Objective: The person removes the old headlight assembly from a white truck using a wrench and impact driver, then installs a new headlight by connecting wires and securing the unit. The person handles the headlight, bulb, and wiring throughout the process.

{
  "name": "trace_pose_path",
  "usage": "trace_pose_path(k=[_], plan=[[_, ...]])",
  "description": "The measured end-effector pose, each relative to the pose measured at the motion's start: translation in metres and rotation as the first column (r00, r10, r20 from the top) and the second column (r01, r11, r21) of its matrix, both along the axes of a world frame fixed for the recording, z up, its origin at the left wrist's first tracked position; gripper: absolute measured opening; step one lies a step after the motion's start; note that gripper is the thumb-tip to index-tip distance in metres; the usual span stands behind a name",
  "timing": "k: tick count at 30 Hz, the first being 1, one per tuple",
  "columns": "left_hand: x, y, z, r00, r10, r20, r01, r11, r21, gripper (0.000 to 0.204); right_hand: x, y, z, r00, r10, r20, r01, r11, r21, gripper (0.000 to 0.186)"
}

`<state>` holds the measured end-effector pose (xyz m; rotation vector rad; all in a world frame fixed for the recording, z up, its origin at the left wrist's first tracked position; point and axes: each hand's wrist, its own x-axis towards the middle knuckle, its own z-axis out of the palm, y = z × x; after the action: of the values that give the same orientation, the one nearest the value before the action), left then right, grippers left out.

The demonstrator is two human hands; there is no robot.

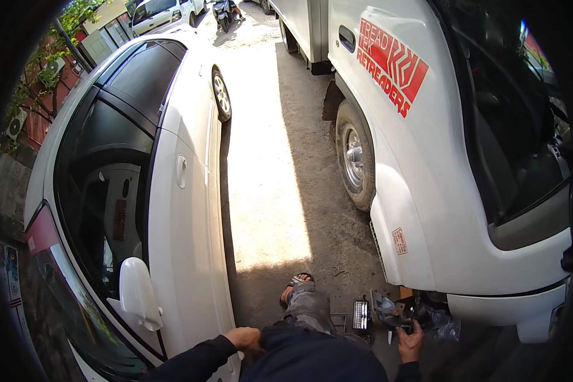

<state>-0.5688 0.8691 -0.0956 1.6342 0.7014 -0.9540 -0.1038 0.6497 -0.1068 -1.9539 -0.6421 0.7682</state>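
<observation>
My right hand is at the front corner of the white truck, its thumb and fingers closed around the lower edge of a dark lamp-like housing. What lies between the fingertips is too small to make out fully. A lit rectangular work light stands just left of the housing. My left hand rests against the dark clothing at my waist, beside the white car; its fingertips are hidden there.
Crumpled clear plastic lies under the truck's bumper. A side mirror juts from the car on my left. Between the vehicles runs a concrete lane, partly sunlit. A motor scooter stands at the far end.
</observation>
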Motion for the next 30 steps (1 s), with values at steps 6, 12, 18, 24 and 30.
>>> trace_pose_path(k=[6,12,18,24,30], plan=[[0.038,0.009,0.017,0.986,-0.116,-0.119,0.154,0.907,0.393,0.03,-0.002,0.021,-0.012,0.997,0.046,-0.06,-0.036,0.986,0.164,0.027],[0.086,-0.01,0.041,0.972,-0.112,-0.206,0.198,0.862,0.467,0.028,0.006,0.013,-0.026,0.992,0.125,0.012,-0.125,0.992,0.016,0.041],[0.082,-0.005,0.03,0.966,-0.205,-0.157,0.251,0.89,0.38,0.033,0.025,0.012,-0.015,0.993,0.116,-0.017,-0.116,0.993,-0.016,0.029],[0.086,0.029,0.076,0.913,-0.407,0.011,0.379,0.862,0.337,0.029,0.038,0.023,-0.015,0.991,0.134,-0.005,-0.134,0.989,-0.064,0.037],[0.123,0.068,0.193,0.886,-0.443,0.138,0.417,0.89,0.183,0.019,0.036,0.022,0.001,0.99,0.075,-0.122,-0.07,0.996,0.047,0.029]])
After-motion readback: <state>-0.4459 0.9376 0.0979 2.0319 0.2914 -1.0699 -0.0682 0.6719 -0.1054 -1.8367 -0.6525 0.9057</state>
